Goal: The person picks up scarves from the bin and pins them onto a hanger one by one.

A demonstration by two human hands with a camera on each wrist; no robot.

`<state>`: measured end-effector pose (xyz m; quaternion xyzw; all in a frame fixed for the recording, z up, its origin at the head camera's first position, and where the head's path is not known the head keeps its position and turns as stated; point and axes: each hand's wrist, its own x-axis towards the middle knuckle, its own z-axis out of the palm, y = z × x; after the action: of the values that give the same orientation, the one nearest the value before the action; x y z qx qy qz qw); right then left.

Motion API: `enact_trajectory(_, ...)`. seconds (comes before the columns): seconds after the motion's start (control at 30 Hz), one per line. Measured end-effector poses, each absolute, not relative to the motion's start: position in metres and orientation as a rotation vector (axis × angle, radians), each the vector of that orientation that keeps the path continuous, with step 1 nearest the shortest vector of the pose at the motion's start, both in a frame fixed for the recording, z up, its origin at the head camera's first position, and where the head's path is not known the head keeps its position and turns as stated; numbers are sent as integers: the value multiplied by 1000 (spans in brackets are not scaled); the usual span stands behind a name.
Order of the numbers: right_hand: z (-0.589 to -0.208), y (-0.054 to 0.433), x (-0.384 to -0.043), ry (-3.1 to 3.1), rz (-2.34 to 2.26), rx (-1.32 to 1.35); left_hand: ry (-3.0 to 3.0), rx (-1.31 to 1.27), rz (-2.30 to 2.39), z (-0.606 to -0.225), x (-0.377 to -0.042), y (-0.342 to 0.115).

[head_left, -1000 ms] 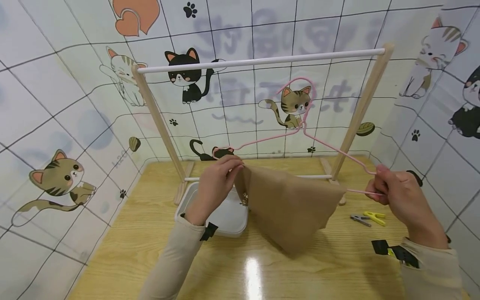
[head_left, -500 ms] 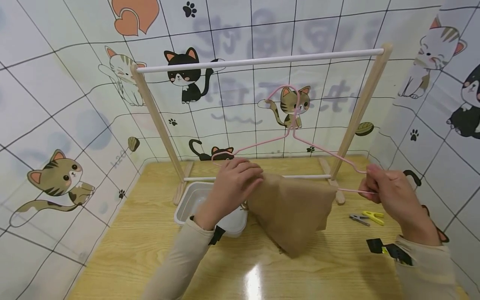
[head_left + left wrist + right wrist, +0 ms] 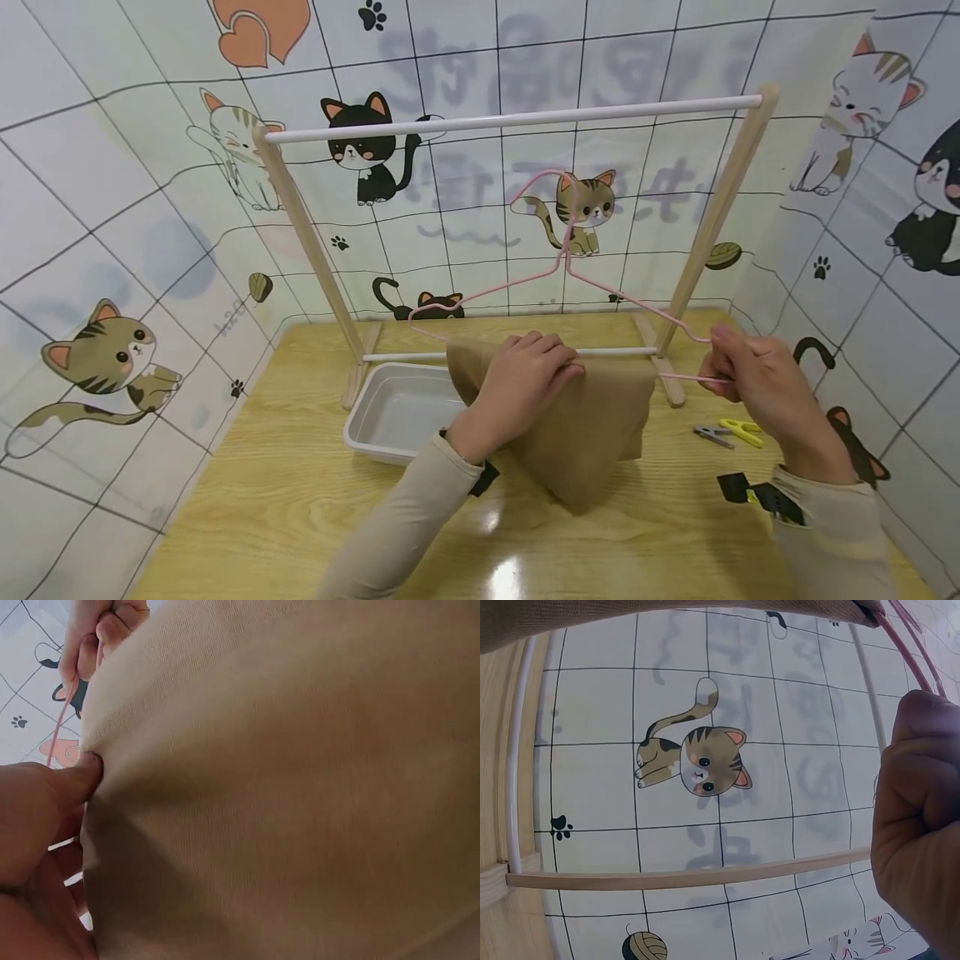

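Note:
A brown cloth (image 3: pixel 588 454) hangs folded over the bottom bar of a pink clothes hanger (image 3: pixel 565 252). My left hand (image 3: pixel 521 387) lies over the cloth's top fold near its middle. In the left wrist view, the left thumb (image 3: pixel 79 778) presses the near side of the cloth while the fingers go behind it. At the hanger's right end, my right hand (image 3: pixel 765 396) grips the wire with curled fingers; the right wrist view also shows the right hand (image 3: pixel 922 817) around the pink wire. The hanger's hook points up, apart from any rod.
Behind the hanger stands a wooden rack with a white top rod (image 3: pixel 517 121). A white plastic tub (image 3: pixel 375 452) sits left of the cloth, partly covered by it. On the right lie a grey clothespin (image 3: pixel 714 436) and a yellow clothespin (image 3: pixel 742 431) on the wooden table (image 3: pixel 247 500).
My left hand has slid right along the cloth's top edge, from its left corner to near the middle. The hanger, the cloth and my right hand have shifted slightly left.

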<state>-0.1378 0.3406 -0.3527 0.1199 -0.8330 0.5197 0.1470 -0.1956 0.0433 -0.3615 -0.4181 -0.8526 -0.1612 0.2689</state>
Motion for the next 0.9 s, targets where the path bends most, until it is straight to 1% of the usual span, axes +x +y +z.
enact_trajectory(0.13,-351,335,-140,-2399,1478,337,-2317,-1067,-398,-356,-195,50)
enact_trajectory(0.23,-350,331,-142,-2404,1482,342,-2300,-1072,-412,-349,-196,56)
enact_trajectory(0.47,-349,329,-142,-2374,1559,286,-2264,-1192,-485,-348,-194,60)
enact_trajectory(0.63,-348,323,-143,-2307,1639,389,-2241,-1252,-454,-352,-190,72)
enact_trajectory(0.73,-348,318,-145,-2311,1637,414,-2253,-1217,-389,-354,-186,80)
enact_trajectory(0.9,-348,314,-144,-2393,1559,353,-2251,-1098,-357,-353,-182,89)
